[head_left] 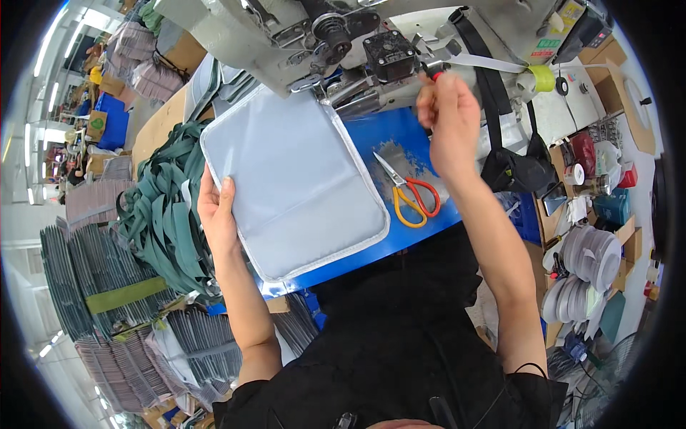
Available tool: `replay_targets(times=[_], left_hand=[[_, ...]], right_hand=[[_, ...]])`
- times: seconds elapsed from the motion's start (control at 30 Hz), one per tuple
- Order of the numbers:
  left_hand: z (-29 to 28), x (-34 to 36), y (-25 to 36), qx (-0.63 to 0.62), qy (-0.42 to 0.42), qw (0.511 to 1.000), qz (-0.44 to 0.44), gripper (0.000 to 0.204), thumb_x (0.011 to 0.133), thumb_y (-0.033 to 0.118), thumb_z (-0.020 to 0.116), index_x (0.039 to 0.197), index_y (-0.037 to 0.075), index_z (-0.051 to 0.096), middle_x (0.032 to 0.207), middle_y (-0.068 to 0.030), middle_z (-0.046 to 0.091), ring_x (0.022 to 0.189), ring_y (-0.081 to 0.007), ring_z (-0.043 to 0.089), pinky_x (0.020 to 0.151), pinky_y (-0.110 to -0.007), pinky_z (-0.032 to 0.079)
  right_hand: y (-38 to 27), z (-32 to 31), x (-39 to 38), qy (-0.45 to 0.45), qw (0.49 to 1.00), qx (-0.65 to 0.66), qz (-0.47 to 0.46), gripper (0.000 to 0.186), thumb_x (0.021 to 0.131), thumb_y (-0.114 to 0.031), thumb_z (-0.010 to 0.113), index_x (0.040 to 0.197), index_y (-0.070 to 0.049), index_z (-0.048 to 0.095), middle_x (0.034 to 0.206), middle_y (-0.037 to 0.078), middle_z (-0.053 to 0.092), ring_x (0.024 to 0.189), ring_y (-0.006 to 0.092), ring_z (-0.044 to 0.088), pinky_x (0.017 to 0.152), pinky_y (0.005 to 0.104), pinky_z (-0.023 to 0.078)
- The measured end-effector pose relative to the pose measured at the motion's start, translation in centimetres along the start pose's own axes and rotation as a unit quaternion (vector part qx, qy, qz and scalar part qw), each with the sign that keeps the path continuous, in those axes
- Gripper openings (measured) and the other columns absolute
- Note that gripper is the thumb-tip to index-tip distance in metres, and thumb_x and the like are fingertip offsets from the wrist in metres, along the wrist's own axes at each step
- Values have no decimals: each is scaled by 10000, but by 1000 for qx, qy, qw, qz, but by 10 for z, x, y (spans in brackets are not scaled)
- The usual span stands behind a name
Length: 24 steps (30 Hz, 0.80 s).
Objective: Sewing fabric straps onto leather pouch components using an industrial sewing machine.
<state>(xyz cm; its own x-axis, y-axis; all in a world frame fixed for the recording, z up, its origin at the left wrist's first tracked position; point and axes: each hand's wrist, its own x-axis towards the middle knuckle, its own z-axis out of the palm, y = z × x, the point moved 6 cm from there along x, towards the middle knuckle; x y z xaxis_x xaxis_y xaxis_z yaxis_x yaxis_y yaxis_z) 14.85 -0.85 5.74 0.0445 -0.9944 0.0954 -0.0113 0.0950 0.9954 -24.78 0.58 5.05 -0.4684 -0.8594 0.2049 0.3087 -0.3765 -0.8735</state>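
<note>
A pale grey rectangular fabric panel (300, 179) with rounded corners and a whitish bound edge lies tilted across the blue table surface (371, 247). My left hand (218, 207) grips its left edge, thumb on top and fingers underneath. The panel's top right corner reaches the sewing machine (343, 79), by the foot and needle area, where contact is hard to make out. Up at the machine's right side, my right hand (450, 114) is closed around a small red-and-black part, mostly hidden by the fingers. Scissors (409, 191) with orange and red handles lie right of the panel.
Green fabric strips (168, 207) heap up left of the table, near stacked dark panels (93, 279). A black strap (489, 86) hangs at the machine's right, with white tape (493, 63) running above. Rolls of white tape (589, 257) stand at the far right.
</note>
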Motion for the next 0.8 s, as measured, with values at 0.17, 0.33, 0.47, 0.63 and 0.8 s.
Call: replay_targets(times=[0.17,0.33,0.47,0.63,0.8], left_hand=[[-1,-1,-3,-2,4,1000,-27,650,1024,157,674,1576,-25,384,1360,-132,667,1168,-163,656,1030,-301,498],[-1,-28,-7,-42,55,995,-71,655,1012,191,683,1567,-11,400,1395,-131,625,1223,-188,622,1061,-332,480],[8,-58,-6,-23,40,997,-70,687,989,196,702,1566,-14,395,1423,-142,600,1263,-204,599,1078,-345,467],[5,-66,-6,8,36,998,-46,676,975,128,709,1556,-30,403,1400,-139,621,1251,-187,607,1088,-334,454],[-2,-55,-1,8,33,999,-27,657,973,86,705,1546,-51,417,1379,-138,644,1214,-168,633,1067,-312,467]], right_hand=[[5,3,1,-15,995,91,40,247,1069,-327,625,984,-96,644,772,-17,627,597,35,501,521,209,372],[21,36,-73,-133,974,-48,177,231,993,-189,742,1153,-37,672,778,-70,578,683,3,491,621,187,398],[17,45,-95,-206,964,-102,132,319,1017,-199,713,1254,5,648,758,-77,532,683,10,461,608,206,394],[31,52,-99,-207,949,90,220,416,1066,-196,617,1414,25,569,1051,29,714,906,53,632,805,229,515],[42,60,-109,-169,926,205,269,418,1067,-155,586,1426,53,538,1250,110,701,1084,119,669,950,282,541]])
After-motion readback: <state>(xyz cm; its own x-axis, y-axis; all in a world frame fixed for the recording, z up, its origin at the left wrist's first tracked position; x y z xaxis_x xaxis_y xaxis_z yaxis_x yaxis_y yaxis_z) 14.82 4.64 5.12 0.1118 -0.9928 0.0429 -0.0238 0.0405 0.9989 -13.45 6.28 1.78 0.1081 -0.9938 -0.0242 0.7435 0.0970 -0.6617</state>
